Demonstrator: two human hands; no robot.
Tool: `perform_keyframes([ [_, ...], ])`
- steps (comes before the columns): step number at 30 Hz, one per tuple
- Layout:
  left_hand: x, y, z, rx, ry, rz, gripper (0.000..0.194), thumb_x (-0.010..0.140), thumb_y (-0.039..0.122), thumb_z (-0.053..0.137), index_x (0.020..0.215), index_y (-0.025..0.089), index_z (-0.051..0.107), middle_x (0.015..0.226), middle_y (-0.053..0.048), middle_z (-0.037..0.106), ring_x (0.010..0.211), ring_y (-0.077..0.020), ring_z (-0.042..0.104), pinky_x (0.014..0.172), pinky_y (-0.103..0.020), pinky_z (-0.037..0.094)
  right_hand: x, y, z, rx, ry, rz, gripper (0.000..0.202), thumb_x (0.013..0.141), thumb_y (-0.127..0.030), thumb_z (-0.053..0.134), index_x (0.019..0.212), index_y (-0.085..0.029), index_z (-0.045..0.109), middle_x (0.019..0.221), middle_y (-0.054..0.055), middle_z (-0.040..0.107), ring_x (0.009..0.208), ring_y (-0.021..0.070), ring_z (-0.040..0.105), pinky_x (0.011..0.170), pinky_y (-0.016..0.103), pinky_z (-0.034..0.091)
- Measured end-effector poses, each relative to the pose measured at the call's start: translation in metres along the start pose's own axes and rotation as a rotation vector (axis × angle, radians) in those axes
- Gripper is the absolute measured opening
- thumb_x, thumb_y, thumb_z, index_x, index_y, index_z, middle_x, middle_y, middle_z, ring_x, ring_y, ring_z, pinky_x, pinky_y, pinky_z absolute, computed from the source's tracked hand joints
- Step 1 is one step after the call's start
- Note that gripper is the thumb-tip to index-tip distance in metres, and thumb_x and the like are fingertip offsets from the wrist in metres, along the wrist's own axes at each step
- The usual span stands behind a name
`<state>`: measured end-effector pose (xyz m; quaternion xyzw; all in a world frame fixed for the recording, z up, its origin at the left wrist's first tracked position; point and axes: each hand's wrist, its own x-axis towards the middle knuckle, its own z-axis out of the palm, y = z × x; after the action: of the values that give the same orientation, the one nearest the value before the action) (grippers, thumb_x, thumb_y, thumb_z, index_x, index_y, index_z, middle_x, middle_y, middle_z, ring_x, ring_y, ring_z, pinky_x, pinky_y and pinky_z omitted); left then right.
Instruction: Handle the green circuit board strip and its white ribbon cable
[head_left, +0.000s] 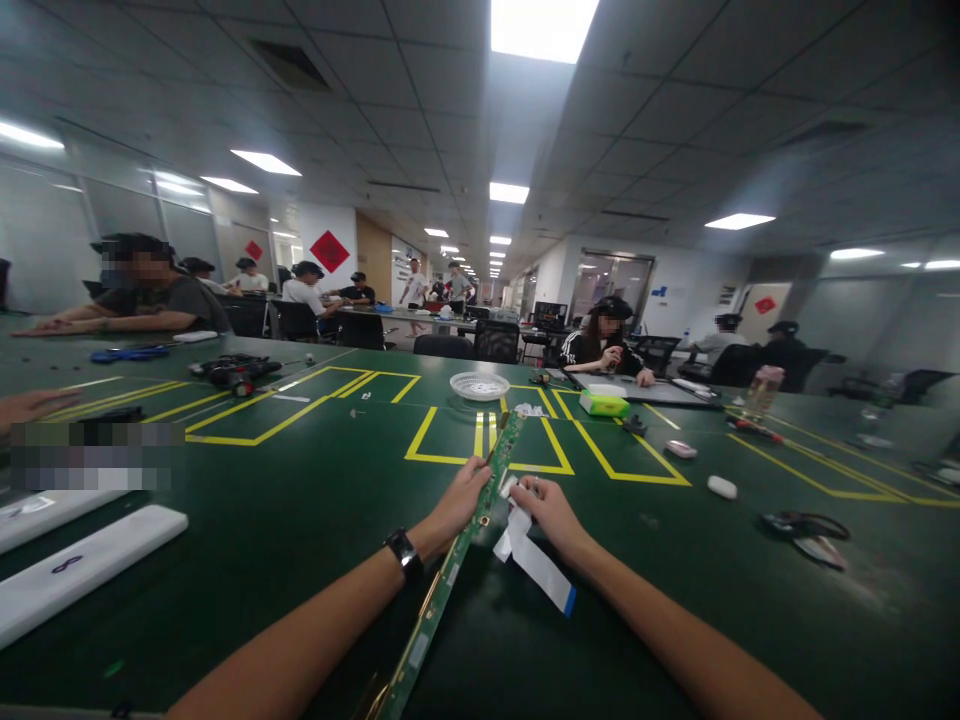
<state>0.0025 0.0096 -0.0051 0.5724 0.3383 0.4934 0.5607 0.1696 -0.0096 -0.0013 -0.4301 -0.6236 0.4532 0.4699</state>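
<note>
My left hand (466, 500), a black watch on its wrist, is closed round a long, narrow green circuit board (450, 575). The board slants from the near table edge up toward the middle, its far end raised. Close beside the board, my right hand (549, 508) pinches a white flat ribbon cable (541, 570). The cable is folded and hangs down to the right, ending in a blue tip. Whether its upper end is joined to the board I cannot tell.
Ahead stands a white round basket (480, 386) among yellow tape outlines. Long white cases (90, 570) lie at left. A green box (604, 403), a white earbud case (722, 487) and a black cable (806, 525) lie to the right. Another person's hand (34, 408) rests at far left.
</note>
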Motion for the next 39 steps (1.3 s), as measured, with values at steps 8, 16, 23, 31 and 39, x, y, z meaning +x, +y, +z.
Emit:
perform_keyframes([
  [8, 0.000, -0.002, 0.000, -0.015, 0.006, -0.022, 0.028, 0.084, 0.046, 0.052, 0.091, 0.019, 0.048, 0.074, 0.003, 0.053, 0.064, -0.0105, 0.052, 0.061, -0.020, 0.042, 0.000, 0.003, -0.001, -0.017, 0.014, -0.005, 0.039, 0.075, -0.053, 0.064, 0.064, -0.017, 0.051, 0.053, -0.005, 0.047, 0.048, 0.0083, 0.040, 0.048, 0.021, 0.030],
  [16, -0.002, -0.003, 0.002, 0.081, 0.010, 0.016, 0.030, 0.087, 0.046, 0.048, 0.097, 0.018, 0.052, 0.080, 0.000, 0.058, 0.070, -0.0126, 0.054, 0.066, -0.022, 0.043, 0.003, 0.005, -0.001, -0.056, 0.060, -0.029, 0.036, 0.075, -0.048, 0.064, 0.062, -0.017, 0.052, 0.053, -0.005, 0.047, 0.049, 0.0088, 0.040, 0.049, 0.022, 0.030],
  [23, -0.009, 0.004, 0.001, 0.204, -0.195, 0.073, 0.045, 0.090, 0.051, 0.044, 0.119, 0.017, 0.051, 0.103, -0.006, 0.062, 0.095, -0.0191, 0.057, 0.085, -0.029, 0.043, 0.001, 0.007, -0.006, -0.109, 0.004, -0.001, 0.034, 0.081, -0.047, 0.059, 0.065, -0.016, 0.058, 0.056, -0.002, 0.057, 0.049, 0.0106, 0.046, 0.049, 0.023, 0.034],
  [31, -0.013, 0.001, 0.002, 0.130, -0.220, 0.065, 0.044, 0.089, 0.051, 0.048, 0.119, 0.018, 0.052, 0.111, -0.007, 0.060, 0.104, -0.0189, 0.054, 0.093, -0.030, 0.040, 0.006, 0.019, -0.012, -0.138, -0.059, -0.059, 0.042, 0.083, -0.054, 0.056, 0.068, -0.016, 0.060, 0.061, 0.000, 0.058, 0.054, 0.0123, 0.048, 0.055, 0.024, 0.037],
  [39, -0.009, -0.005, 0.003, -0.075, -0.273, -0.055, 0.049, 0.086, 0.054, 0.052, 0.118, 0.018, 0.051, 0.093, -0.004, 0.060, 0.079, -0.0135, 0.057, 0.070, -0.024, 0.045, 0.008, 0.014, -0.020, -0.179, -0.097, -0.095, 0.045, 0.080, -0.060, 0.056, 0.073, -0.015, 0.062, 0.069, 0.001, 0.059, 0.065, 0.0153, 0.052, 0.059, 0.025, 0.038],
])
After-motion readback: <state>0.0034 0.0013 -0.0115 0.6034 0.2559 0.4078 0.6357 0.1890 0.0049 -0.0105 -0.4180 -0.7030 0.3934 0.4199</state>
